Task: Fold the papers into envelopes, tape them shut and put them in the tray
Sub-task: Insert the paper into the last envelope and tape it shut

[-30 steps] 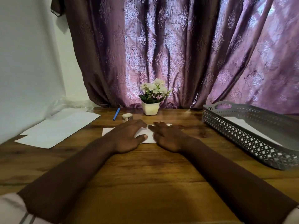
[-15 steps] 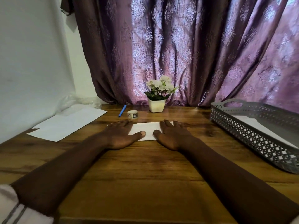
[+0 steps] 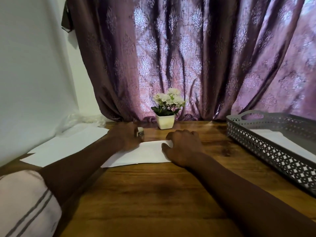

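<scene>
We see one folded paper [image 3: 147, 153] lying flat on the wooden table [image 3: 153, 194], in the middle, just in front of us. Its left end is hidden under the left forearm, and its right end under the right hand [image 3: 183, 147], so we cannot make out the folds or any tape on it. The right hand rests palm down on the paper with fingers curled and spread, gripping nothing.

The left hand [image 3: 124, 136] is blurred; it is at the small tape roll [image 3: 140, 133] just beyond the paper's far left corner, and covers part of it. We cannot tell whether the fingers have closed on the roll or only touch it.

To the left lies a stack of loose white sheets [image 3: 68, 144]; we cannot count them, as their edges overlap. Crumpled clear plastic [image 3: 83, 118] sits behind them against the white wall.

At the right stands one grey perforated tray [image 3: 266, 146], cut off by the picture's edge, with white paper [image 3: 280, 141] inside it, the number unclear.

One small white pot of white flowers [image 3: 165, 120] stands at the table's far edge, before the purple curtain [image 3: 188, 57]. A striped sleeve [image 3: 25, 202] shows at lower left.
</scene>
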